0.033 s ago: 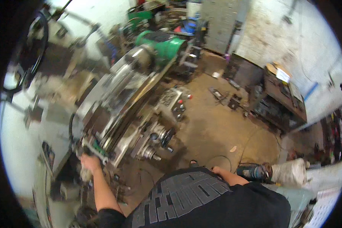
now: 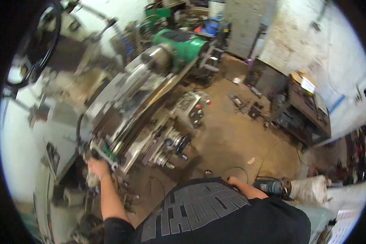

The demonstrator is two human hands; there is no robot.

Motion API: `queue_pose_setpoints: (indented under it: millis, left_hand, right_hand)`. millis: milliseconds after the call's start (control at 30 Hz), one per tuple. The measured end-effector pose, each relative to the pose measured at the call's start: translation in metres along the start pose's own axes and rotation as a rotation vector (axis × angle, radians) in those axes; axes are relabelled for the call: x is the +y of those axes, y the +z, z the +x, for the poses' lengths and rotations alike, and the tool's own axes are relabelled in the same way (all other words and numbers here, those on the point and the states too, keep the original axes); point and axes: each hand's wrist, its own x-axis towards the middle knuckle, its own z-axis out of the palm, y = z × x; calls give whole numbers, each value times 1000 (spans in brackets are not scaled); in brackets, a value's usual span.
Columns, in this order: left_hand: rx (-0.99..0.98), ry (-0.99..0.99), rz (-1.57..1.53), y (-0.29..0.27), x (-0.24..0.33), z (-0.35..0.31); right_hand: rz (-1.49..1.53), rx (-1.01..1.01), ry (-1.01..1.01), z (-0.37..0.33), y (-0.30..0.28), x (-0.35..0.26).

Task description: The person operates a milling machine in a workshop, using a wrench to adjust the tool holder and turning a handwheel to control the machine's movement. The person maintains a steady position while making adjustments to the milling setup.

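My left arm reaches out to the near end of a lathe [image 2: 136, 95] with a green headstock. My left hand [image 2: 97, 167] is closed there, with a pale rag [image 2: 92, 179] bunched beneath its fingers. Just beside the hand is a light metal lever [image 2: 104, 154] on the machine's end; whether the hand touches it is too blurred to make out. Close to my body hangs my right hand [image 2: 232, 180], small in view. Its fingers cannot be made out, and nothing can be seen in it. Handwheels [image 2: 183, 144] stick out from the lathe's front.
Against the right wall stands a dark metal table [image 2: 303, 107] with a paper and tools on it. Loose metal parts [image 2: 255, 110] lie on the brown floor. A blue-grey motor-like cylinder [image 2: 270, 186] lies at my right. A grey cabinet [image 2: 244, 26] stands at the back.
The whole view has shifted slightly, so the lathe and room appear a little further right. My left hand stays at the lathe's end, and the right hand remains by my body.
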Motion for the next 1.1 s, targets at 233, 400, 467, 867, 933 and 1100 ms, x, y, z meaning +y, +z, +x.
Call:
queue_pose_setpoints:
  millis: [233,400,467,867,933,1100]
  left_hand:
    - [24,-164,-326,-17,14,-8]
    - [20,-182,-313,-27,23,-5]
    - [21,-182,-326,-29,24,-4]
    - [-29,-176,-344,-35,27,-5]
    - [-18,-178,-326,-36,24,-6]
    - [-16,-171,-323,-37,26,-4]
  right_hand:
    - [515,572,-720,-153,-234,-195]
    - [580,1154,-1543,-353,-371,-260]
    - [554,1294,-1860,-400,-387,-272]
    - [-2,949,-2269,-454,-401,-288]
    - [-2,943,-2272,-456,-401,-288]
    - [-23,940,-2279,-458,-401,-287]
